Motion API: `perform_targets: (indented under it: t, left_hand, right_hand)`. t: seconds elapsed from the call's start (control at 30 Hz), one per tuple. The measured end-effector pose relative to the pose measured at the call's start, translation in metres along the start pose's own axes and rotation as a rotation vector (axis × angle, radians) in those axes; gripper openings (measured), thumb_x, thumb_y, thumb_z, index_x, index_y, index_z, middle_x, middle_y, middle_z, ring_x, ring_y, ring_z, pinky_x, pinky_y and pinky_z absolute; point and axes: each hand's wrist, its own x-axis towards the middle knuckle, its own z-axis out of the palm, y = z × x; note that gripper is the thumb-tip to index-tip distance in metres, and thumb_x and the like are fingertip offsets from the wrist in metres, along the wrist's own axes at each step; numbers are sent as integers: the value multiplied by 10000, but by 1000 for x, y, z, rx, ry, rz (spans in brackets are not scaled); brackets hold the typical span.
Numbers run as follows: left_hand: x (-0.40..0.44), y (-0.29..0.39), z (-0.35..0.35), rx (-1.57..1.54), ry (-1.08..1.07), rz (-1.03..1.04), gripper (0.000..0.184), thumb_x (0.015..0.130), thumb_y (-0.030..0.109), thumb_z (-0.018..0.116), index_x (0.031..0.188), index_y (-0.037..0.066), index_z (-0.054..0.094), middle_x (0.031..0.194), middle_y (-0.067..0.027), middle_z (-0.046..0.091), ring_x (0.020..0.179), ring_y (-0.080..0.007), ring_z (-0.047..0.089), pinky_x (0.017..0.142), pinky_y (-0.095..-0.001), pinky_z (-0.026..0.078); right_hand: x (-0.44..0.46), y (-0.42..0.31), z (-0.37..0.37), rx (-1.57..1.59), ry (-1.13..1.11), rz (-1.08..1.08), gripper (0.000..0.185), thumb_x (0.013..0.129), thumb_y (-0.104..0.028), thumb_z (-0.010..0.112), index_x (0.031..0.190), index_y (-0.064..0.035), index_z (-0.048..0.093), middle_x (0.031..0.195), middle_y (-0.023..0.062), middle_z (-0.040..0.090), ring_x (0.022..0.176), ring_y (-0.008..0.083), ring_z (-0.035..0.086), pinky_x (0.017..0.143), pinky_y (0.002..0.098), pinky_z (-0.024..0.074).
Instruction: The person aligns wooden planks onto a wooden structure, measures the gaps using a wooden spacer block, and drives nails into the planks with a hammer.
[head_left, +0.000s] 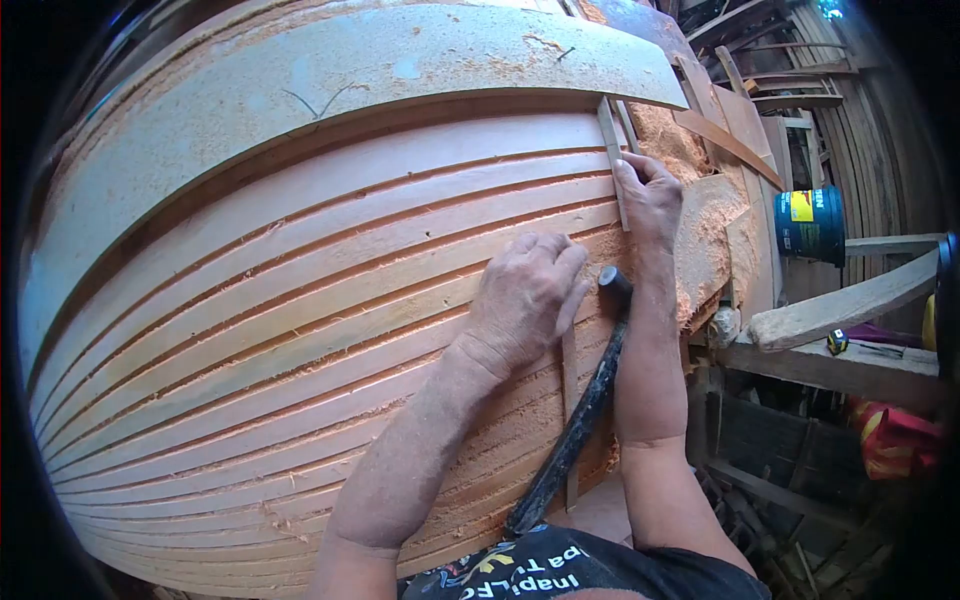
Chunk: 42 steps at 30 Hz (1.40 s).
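My right hand [650, 200] pinches a thin wooden strip [611, 150] between thumb and fingers, near the right ends of the slats. The strip lies across several long, curved wooden slats [330, 270] with sawdust-filled grooves between them. Resting on the slats, my left hand [530, 295] has its fingers curled in; their tips are hidden, so what they hold does not show. A hammer [572, 440] with a dark handle lies between my forearms, its round face pointing up. Beside its handle, another thin strip [571, 400] runs down from below my left hand.
A wide, curved pale board [420, 55] with a nail [566, 54] in it spans the top. Sawdust [710, 240] heaps at the right. Beyond are a dark bucket [810, 225], a wooden beam [850, 305], a tape measure [837, 342] and a red bag [895, 440].
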Motion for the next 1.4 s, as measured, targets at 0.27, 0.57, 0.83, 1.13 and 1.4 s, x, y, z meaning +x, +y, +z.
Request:
perform_targets:
  t: [0.27, 0.57, 0.83, 1.13, 1.4]
  left_hand:
    - [-5, 3, -5, -4, -82, -18, 298, 805, 166, 665, 1057, 20, 603, 1061, -146, 597, 1023, -308, 568, 912, -411, 467]
    - [25, -19, -72, 344, -65, 36, 357, 781, 132, 702, 1109, 40, 598, 1159, -153, 597, 1100, -310, 563, 952, -450, 452]
    - [160, -100, -193, 843, -560, -235, 1105, 703, 693, 665, 1469, -7, 285, 1525, -300, 194, 1443, -410, 149, 1185, -485, 121]
    - [142, -132, -173, 987, -357, 63, 1072, 657, 656, 704, 1425, -10, 368, 1420, -347, 284, 1370, -507, 195, 1111, -595, 176]
    - [149, -108, -176, 901, -373, 46, 896, 651, 551, 713, 1303, -26, 499, 1273, -316, 424, 1243, -474, 362, 1041, -592, 265]
  right_hand:
    - [0, -1, -3, 70, -36, 17, 229, 879, -165, 685, 1029, 4, 714, 856, 55, 715, 763, 96, 645, 714, 254, 519]
    - [-2, -7, -3, 10, -41, 13, 228, 883, -159, 685, 1033, 11, 703, 883, 85, 719, 791, 121, 659, 737, 268, 528]
    - [-1, -9, -3, 58, -50, 35, 193, 879, -146, 686, 999, 4, 712, 844, 59, 705, 760, 104, 646, 708, 262, 520]
    - [-1, -11, -1, 53, -42, 64, 195, 878, -139, 691, 1006, 7, 707, 851, 43, 704, 762, 85, 639, 707, 247, 519]
    - [-1, -11, -1, 81, -52, 80, 193, 882, -134, 687, 1014, 6, 706, 856, 39, 709, 763, 80, 639, 712, 241, 521]
